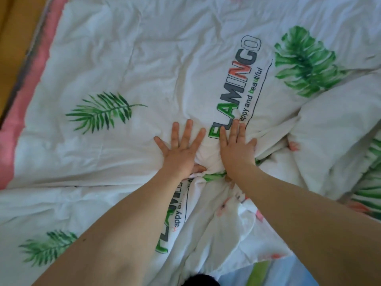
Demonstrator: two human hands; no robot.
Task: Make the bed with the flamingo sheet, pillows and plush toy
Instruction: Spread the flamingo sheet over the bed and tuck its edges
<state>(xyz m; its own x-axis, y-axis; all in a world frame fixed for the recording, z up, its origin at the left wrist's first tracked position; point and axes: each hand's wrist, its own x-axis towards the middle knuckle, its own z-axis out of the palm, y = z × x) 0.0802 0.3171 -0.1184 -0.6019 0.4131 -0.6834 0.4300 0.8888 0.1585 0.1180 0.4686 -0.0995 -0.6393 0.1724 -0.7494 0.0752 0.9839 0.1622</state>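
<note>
Evidently soft, light and quick to crease, the sheet (144, 58) lies spread over the bed (14, 141), left hand (181, 149) and right hand (237, 147) pressing flat, fingers straight, on its near-middle fold, so hems should offer the best hold.

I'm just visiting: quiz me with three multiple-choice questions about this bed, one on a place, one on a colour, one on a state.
1. The pink strip lies: A left, B right, C at the bottom.
2. The leaf prints are: A blue, B green, C red.
3. The left hand and right hand are: A fisted, B lifted clear, C flat on the flamingo sheet.
Answers: A, it runs down the left edge; B, every frond is green; C, straight fingers lie spread on the cloth.
</note>
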